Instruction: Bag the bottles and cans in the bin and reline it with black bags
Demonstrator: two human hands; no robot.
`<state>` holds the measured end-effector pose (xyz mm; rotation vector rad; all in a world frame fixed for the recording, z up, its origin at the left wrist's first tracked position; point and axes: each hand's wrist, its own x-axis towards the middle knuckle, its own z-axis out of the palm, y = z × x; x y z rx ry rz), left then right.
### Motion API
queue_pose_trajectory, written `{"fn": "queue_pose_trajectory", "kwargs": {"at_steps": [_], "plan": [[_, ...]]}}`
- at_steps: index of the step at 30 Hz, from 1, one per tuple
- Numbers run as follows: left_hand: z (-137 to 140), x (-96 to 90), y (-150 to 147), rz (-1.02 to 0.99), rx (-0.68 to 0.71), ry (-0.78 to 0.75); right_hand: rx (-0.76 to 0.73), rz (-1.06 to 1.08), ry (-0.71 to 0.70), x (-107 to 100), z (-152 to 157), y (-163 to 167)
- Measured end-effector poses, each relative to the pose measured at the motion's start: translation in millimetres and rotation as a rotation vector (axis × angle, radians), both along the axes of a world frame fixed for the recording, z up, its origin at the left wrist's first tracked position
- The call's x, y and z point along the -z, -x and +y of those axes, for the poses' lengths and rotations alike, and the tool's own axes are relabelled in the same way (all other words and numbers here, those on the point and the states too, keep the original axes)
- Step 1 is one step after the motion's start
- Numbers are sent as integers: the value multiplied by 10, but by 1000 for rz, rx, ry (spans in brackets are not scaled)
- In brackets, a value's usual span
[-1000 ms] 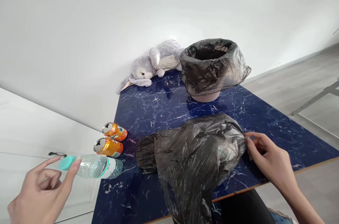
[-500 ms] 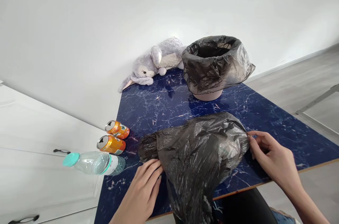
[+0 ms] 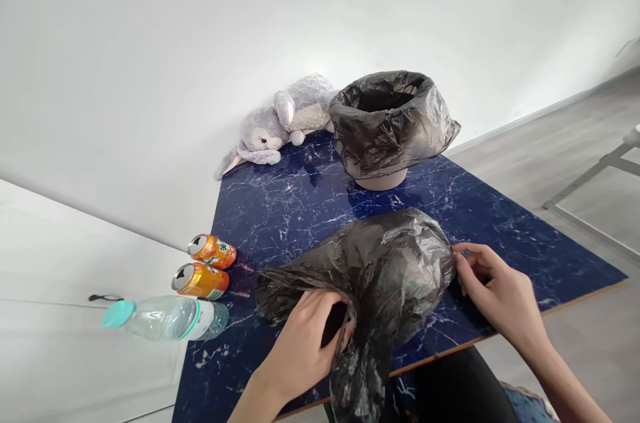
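Note:
A black plastic garbage bag (image 3: 385, 263), bulging at its right end, lies across the near part of the table and hangs over the front edge. My left hand (image 3: 315, 336) is closed around gathered plastic near the bag's mouth, some fingertips hidden in the folds. At the bulging end, my right hand (image 3: 495, 286) pinches the bag's edge between thumb and forefinger. What fills the bag cannot be made out through the dark film.
A bin (image 3: 383, 181) lined with another black bag (image 3: 395, 136) stands at the back. Left of it lies a grey plush rabbit (image 3: 285, 116). Two orange cans (image 3: 213, 251) and a clear bottle (image 3: 165, 317) line the left edge of the blue marbled table (image 3: 280, 209).
My left hand has moved right and grasped the bag, bunching its loose part together. My right hand keeps its pinch. The whole view has shifted slightly.

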<state>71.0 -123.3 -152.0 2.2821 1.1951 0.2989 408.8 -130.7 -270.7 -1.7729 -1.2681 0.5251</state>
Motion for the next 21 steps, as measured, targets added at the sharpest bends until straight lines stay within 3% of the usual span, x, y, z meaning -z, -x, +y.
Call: {"fn": "queue_pose_trajectory", "kwargs": {"at_steps": [4,10,21], "plan": [[17,63,-74,25,-21,-12,1,-3,-7,-9,13,-1],[53,74,-107,37,177,84,0,-10,-26,-18,13,-5],[-31,125,-210,36,166,161,-16,-24,-31,3,20,-11]]}}
